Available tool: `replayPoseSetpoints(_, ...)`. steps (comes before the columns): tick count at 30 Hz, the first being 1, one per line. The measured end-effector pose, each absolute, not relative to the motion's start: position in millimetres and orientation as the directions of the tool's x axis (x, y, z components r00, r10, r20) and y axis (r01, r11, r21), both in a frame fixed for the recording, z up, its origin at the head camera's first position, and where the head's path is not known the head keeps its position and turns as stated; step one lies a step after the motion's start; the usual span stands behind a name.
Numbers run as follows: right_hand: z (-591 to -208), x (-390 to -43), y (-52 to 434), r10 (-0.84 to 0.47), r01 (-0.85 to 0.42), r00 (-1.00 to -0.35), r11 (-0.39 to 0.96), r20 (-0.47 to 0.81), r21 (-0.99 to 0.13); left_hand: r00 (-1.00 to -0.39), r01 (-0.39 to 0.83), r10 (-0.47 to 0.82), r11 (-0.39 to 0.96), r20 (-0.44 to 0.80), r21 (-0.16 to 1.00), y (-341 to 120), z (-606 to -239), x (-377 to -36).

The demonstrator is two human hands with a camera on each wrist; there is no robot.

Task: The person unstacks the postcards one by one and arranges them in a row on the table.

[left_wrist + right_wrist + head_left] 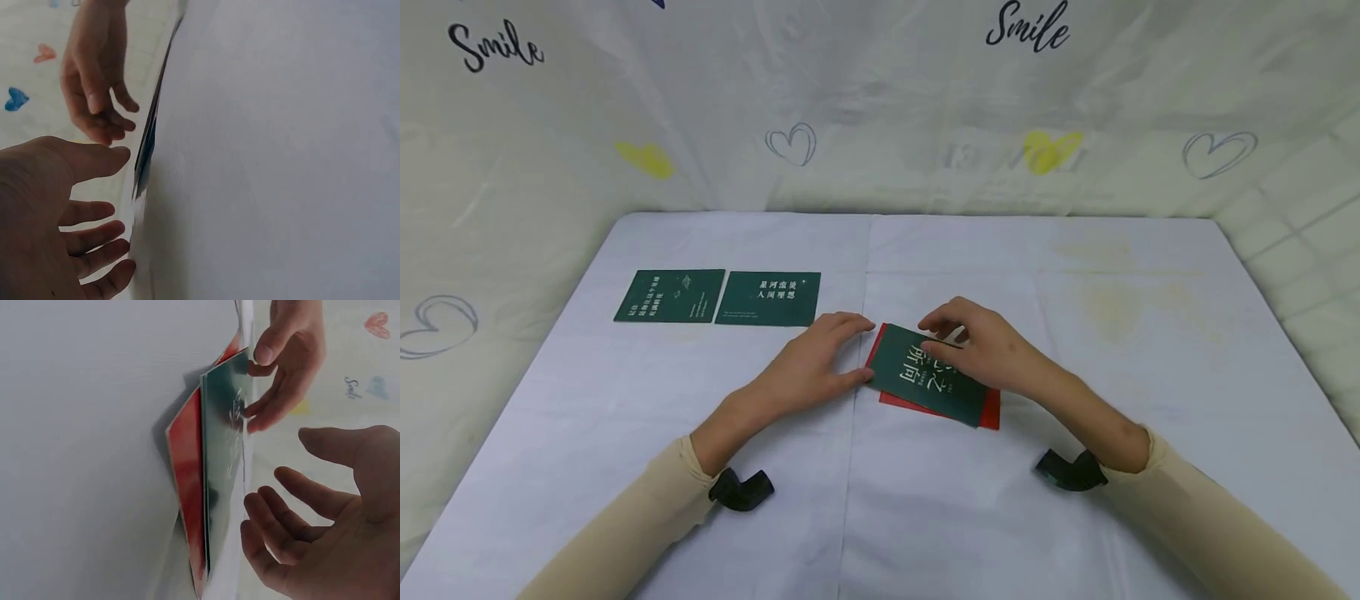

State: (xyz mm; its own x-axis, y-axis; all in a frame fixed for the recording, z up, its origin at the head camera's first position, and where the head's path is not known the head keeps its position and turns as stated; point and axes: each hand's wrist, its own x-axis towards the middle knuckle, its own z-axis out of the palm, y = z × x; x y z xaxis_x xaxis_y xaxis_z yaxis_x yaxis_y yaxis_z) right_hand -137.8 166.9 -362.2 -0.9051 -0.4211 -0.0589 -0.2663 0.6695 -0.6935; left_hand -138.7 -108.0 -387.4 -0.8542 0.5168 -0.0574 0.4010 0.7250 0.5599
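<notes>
Nearest me, two cream sleeves reach over the white-clothed counter (625,433), each wrist wearing a small black strap. The left hand (808,367) lies flat with its fingers released and straight, tips touching the left edge of a dark green card (925,375) near the counter's middle, while the right hand (985,346) arches over that card's far side, fingers loosely bent and resting on its face (gripping nothing that I can see). The card sits askew on a red card (992,408); two more green cards (718,297) lie side by side, well apart to the far left.
</notes>
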Motion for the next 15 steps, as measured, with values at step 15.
replayPoseSetpoints(15, -371.3, -124.7, 171.0, -0.389, -0.256, -0.906, 0.818, -0.167, -0.516, -0.780, 0.496, 0.622, 0.678, -0.063, 0.542, -99.1, -392.2, -143.7)
